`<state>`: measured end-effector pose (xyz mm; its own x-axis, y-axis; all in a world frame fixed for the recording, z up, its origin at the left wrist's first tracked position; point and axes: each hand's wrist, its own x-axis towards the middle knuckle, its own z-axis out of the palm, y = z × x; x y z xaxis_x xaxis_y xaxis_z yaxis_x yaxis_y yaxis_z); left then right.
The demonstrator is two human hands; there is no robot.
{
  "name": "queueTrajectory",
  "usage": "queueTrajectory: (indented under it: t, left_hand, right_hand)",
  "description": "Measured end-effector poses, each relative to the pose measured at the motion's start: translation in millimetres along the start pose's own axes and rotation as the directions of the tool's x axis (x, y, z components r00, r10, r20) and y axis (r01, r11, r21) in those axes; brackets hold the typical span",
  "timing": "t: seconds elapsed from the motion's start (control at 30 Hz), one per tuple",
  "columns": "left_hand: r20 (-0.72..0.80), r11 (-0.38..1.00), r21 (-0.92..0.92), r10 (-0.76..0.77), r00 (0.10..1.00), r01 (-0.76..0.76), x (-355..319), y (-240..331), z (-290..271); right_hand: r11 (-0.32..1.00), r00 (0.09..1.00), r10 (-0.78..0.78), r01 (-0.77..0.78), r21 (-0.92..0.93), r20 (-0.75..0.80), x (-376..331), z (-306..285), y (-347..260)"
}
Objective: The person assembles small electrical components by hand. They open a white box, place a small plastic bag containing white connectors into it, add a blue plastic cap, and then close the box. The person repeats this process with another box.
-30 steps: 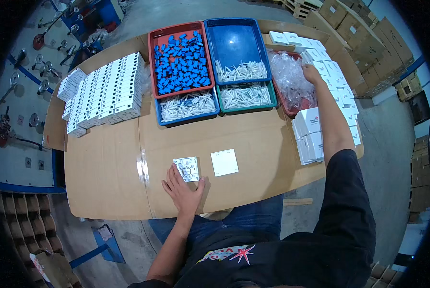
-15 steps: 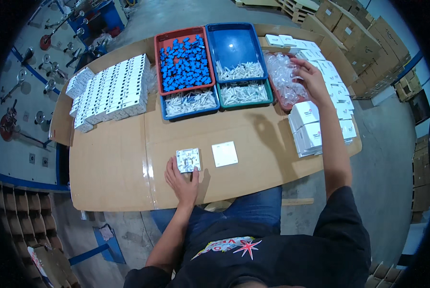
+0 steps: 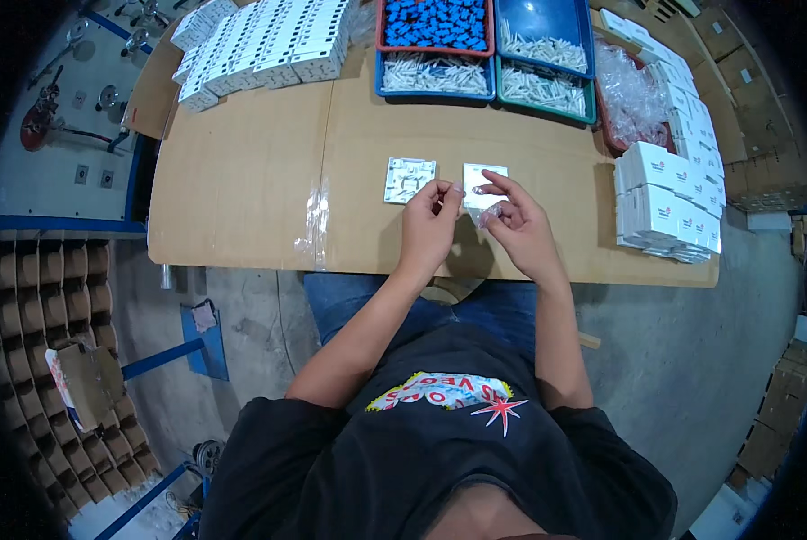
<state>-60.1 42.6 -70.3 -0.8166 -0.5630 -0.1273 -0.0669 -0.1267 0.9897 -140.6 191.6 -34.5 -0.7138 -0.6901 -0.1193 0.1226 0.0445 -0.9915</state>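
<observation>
My right hand [image 3: 522,236] grips a small crumpled clear plastic bag [image 3: 488,215] between thumb and fingers, its index finger raised. Facing it, my left hand [image 3: 431,227] has thumb and forefinger pressed together; what they hold, if anything, is too small to make out. Just beyond the left hand, a white square device with a moulded face [image 3: 410,179] lies on the cardboard-covered table [image 3: 241,193]. Beside it on the right is a flat white square plate [image 3: 484,175], partly hidden behind my right fingers.
Trays of blue pieces [image 3: 435,25] and white plastic pieces [image 3: 435,75] line the far side. A red tray of clear bags [image 3: 631,94] stands to their right. Stacked white boxes [image 3: 669,202] occupy the right side, and rows of white devices [image 3: 277,45] the far left.
My right hand has come back from the tray of clear bags, bringing one with it. My left hand has left the white device and moved beside the right. The view has tilted down.
</observation>
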Motion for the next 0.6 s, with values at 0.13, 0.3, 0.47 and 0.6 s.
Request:
queueTrajectory:
  t: [0.13,0.3,0.47,0.6]
  left_hand:
    - [-0.101,0.999,0.024,0.05,0.994,-0.047,-5.1,-10.5,-9.9]
    - [-0.173,0.989,0.052,0.148,0.974,-0.141,-5.2,-15.2,-13.4]
    - [-0.238,0.956,0.084,0.294,0.926,-0.282,-1.5,-17.7,-14.1]
    - [-0.177,0.982,0.071,0.185,0.967,-0.175,-3.1,-14.1,-18.6]
  right_hand:
    - [0.999,0.999,-0.044,0.044,0.017,0.003,4.9,7.7,12.8]
    - [0.987,0.993,0.003,0.016,0.159,-0.118,11.4,20.8,19.0]
    - [0.859,0.968,0.247,-0.197,0.472,-0.046,12.4,23.1,30.7]
    - [0.869,0.977,0.207,-0.156,0.469,-0.059,11.5,21.5,37.9]
